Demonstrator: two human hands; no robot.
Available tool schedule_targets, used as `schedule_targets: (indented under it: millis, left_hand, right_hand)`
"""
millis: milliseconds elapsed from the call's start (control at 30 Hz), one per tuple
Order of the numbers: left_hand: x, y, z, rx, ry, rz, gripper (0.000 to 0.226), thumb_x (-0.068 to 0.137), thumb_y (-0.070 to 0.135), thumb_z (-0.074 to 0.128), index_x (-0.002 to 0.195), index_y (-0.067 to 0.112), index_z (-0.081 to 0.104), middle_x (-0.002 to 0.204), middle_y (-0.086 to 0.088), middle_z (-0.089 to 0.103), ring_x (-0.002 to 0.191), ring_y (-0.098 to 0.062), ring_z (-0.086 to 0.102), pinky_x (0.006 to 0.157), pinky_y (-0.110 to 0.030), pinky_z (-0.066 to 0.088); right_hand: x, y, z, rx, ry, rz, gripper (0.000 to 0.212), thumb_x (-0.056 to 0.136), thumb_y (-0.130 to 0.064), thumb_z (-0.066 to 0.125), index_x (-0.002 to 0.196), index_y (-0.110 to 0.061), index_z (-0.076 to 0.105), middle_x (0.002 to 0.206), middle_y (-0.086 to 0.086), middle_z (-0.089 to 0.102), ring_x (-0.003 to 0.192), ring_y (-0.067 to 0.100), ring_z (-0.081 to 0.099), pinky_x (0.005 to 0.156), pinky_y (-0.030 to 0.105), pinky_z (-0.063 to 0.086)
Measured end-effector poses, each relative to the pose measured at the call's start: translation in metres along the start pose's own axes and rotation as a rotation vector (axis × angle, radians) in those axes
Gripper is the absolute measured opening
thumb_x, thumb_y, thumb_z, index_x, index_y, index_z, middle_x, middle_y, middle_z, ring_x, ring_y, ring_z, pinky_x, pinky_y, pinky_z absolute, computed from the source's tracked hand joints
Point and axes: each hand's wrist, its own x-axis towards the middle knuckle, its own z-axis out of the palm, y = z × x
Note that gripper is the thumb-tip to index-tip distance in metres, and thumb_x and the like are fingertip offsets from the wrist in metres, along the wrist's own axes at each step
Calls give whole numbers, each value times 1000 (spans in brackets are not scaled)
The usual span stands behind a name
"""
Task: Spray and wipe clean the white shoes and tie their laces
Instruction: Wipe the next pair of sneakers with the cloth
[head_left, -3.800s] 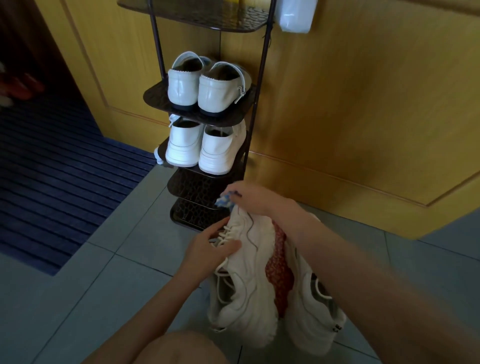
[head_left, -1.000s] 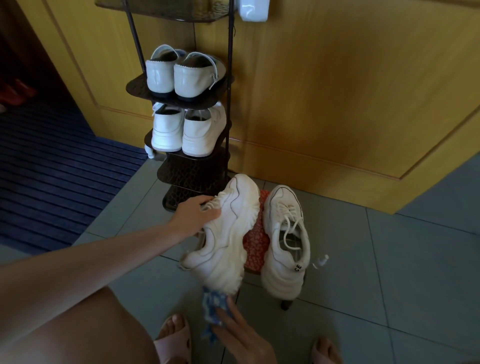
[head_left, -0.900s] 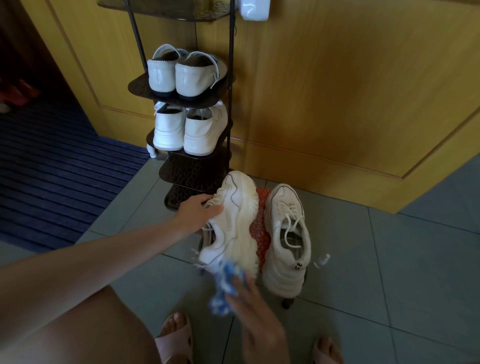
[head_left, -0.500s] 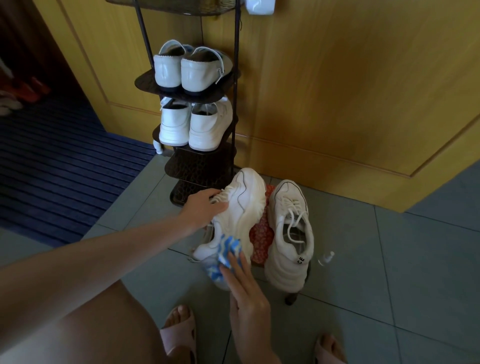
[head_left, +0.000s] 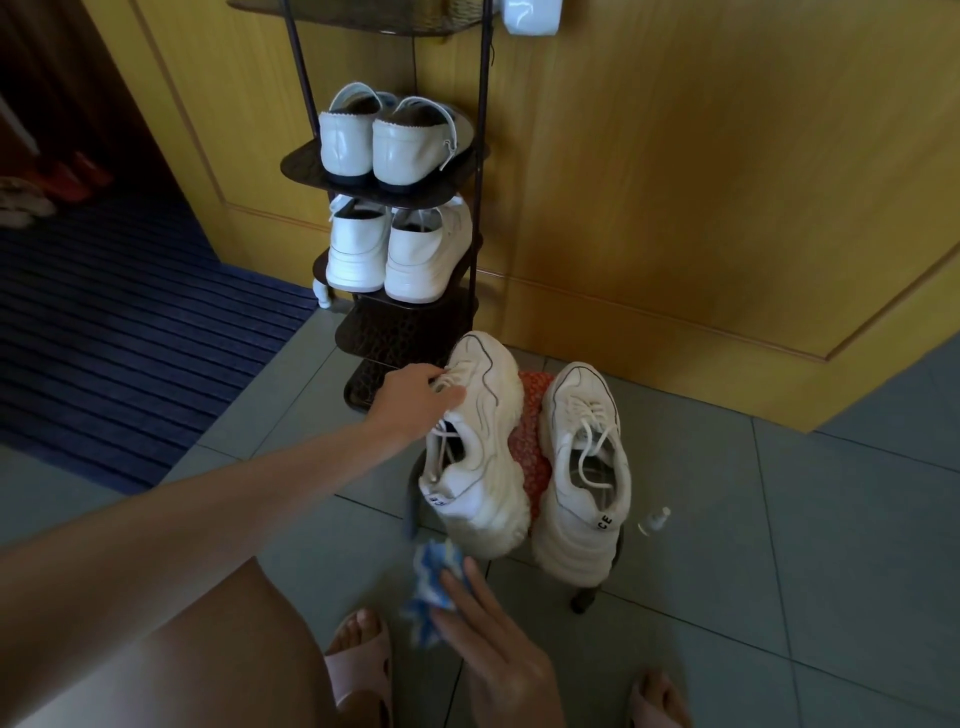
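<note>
A blue-and-white cloth (head_left: 434, 582) is pinched at the fingertips of the right grip (head_left: 498, 660), just short of the heel of the tilted white sneaker (head_left: 483, 467) (poised, it seems, for a wiping stroke); that sneaker is tipped sideways on the stool (head_left: 530, 441) to expose its side, steadied by the left grip (head_left: 415, 400) closed over its laces; the second sneaker (head_left: 566, 540) is set beside it, laces loose.

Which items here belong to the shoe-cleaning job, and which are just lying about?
Job: tilted sneaker gripped by left hand; second sneaker beside it; blue cloth in right hand; small spray bottle on floor.
Lying about: shoe rack; loafers and white trainers on its shelves; red stool under the sneakers; blue mat.
</note>
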Motion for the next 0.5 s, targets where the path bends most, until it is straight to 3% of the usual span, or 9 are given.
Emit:
schedule_targets:
  millis: [100,200,300,400,500]
  left_hand:
    - [0,12,1,79,15,35,34,87,28,60,115,9,63,106,-9,65,96,-23,60,75,-29,43]
    - [1,22,2,168,17,64,37,86,28,61,118,9,63,109,-9,65,98,-24,61,80,-32,49]
    - [5,30,6,287,0,96,34,85,29,60,109,5,66,102,-13,67,93,-28,62,81,-40,52]
    - [6,36,15,384,-44,100,44,83,35,63,117,8,61,116,-12,61,105,-29,58,88,-40,51]
    - [3,38,27,503,-61,117,49,85,39,59,123,9,55,123,-13,51,110,-30,53,89,-38,48]
  right_hand:
    - [14,1,-18,194,104,197,32,93,-8,52,122,-16,62,134,3,56,128,28,49,102,31,45]
    - [22,1,-30,328,179,394,38,86,0,59,118,-19,67,135,-2,56,129,24,48,101,31,45]
    - [27,-9,-36,411,217,541,41,82,0,62,112,-28,69,129,-8,60,123,14,54,94,22,48]
    - [27,-17,-38,461,226,698,48,80,7,65,104,-35,72,120,-9,66,115,6,59,86,11,47]
    - [32,-23,-42,483,268,850,53,78,7,67,95,-43,73,97,-17,72,88,-9,63,72,4,46]
